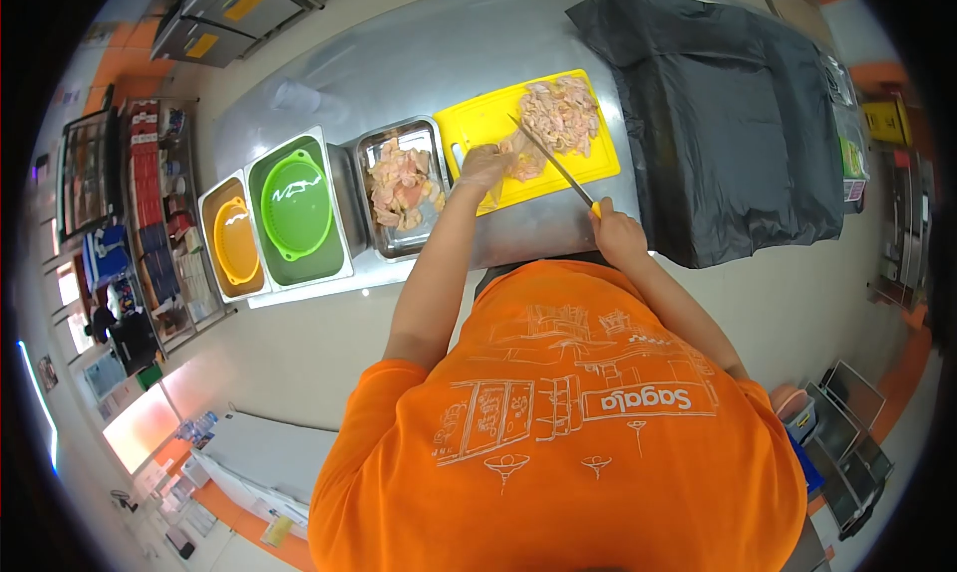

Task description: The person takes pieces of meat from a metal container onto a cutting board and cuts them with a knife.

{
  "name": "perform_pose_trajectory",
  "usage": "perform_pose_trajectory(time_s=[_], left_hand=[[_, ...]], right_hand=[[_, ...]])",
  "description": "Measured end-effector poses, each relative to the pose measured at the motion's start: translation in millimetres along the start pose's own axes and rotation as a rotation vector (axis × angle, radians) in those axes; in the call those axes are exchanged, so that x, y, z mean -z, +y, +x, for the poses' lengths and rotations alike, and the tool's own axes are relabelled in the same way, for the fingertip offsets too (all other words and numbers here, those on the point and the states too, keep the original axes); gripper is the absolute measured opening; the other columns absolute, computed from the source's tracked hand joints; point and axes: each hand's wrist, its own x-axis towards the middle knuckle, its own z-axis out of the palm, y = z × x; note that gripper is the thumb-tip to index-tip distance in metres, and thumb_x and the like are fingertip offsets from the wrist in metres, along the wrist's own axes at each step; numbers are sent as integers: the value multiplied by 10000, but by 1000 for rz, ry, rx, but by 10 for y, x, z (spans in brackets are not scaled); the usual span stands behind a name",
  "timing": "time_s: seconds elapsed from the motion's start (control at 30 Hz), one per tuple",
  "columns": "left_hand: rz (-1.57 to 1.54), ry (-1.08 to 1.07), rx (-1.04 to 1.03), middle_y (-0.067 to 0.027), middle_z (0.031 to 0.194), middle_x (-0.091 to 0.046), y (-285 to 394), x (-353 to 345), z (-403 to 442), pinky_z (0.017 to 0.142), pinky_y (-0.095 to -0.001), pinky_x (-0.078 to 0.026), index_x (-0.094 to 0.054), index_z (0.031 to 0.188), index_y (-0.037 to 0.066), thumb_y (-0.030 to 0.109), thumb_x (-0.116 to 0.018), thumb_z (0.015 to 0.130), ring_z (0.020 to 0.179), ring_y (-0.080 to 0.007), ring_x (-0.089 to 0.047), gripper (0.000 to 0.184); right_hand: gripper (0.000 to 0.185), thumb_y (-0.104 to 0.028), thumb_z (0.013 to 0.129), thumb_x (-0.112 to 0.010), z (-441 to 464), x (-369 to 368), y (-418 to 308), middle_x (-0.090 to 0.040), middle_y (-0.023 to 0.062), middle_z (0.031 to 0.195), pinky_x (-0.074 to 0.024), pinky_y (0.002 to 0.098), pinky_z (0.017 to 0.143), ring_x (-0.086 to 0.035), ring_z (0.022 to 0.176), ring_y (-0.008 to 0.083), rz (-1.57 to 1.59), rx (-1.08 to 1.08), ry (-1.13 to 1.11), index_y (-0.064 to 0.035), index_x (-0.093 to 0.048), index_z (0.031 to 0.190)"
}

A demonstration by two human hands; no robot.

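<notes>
My right hand (620,237) is closed round the yellow handle of a long knife (554,163), whose blade slants up and left over the yellow cutting board (606,178). In a clear glove, my left hand (481,167) is at the board's left part, its fingers on a piece of raw chicken (522,161) beside the blade. A heap of cut raw chicken (560,115) lies on the upper right of the board. Left of the board, a steel tray (377,235) holds larger pieces of raw chicken (400,185).
Further left, a green basket (296,205) and an orange basket (236,241) sit in steel pans with liquid. Black plastic sheeting (733,123) covers something bulky at the right. A clear container (296,97) stands towards the back of the steel table (399,63).
</notes>
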Motion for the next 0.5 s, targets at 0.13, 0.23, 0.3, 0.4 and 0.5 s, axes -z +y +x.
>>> perform_pose_trajectory(time_s=[0.13, 0.23, 0.3, 0.4, 0.5], left_hand=[[-268, 37, -182, -86, 954, -719, -116, 80, -132, 840, -307, -488, -707, 1054, -23, 282, -701, 943, 862, -166, -643, 324], [-468, 124, -202, -62, 970, -692, -313, 24, -87, 842, -295, -482, -672, 1120, -11, 263, -657, 1001, 850, -161, -623, 299], [-596, 155, -215, -62, 973, -684, -394, -5, -26, 804, -301, -497, -660, 1131, -7, 258, -643, 1018, 830, -162, -624, 289], [-634, 148, -104, -42, 925, -669, -335, 2, -110, 732, -322, -520, -661, 1094, -3, 255, -638, 1020, 796, -156, -619, 269], [-19, 207, -334, -78, 892, -704, -471, 147, -107, 709, -360, -545, -694, 1028, -2, 281, -658, 992, 765, -212, -673, 288]], right_hand=[[338, -364, 1060, -481, -8, -49, 12, -707, 273, 844, -544, 586, 714, -701, 790, 477, 17, -19, -12, -30, -488, 1107], [337, -363, 1061, -480, -4, -104, -11, -707, 276, 840, -543, 588, 715, -700, 794, 480, 17, -38, -16, -29, -487, 1106], [340, -366, 1060, -482, 0, -125, -24, -705, 272, 827, -546, 585, 702, -702, 783, 476, 10, -33, -5, -29, -487, 1106], [342, -371, 1059, -485, -2, -169, -6, -704, 263, 809, -552, 577, 678, -704, 757, 466, -7, -21, 23, -32, -488, 1106], [341, -374, 1056, -491, -19, -199, 9, -704, 252, 793, -556, 568, 656, -704, 728, 458, -27, -21, 52, -36, -489, 1103]])
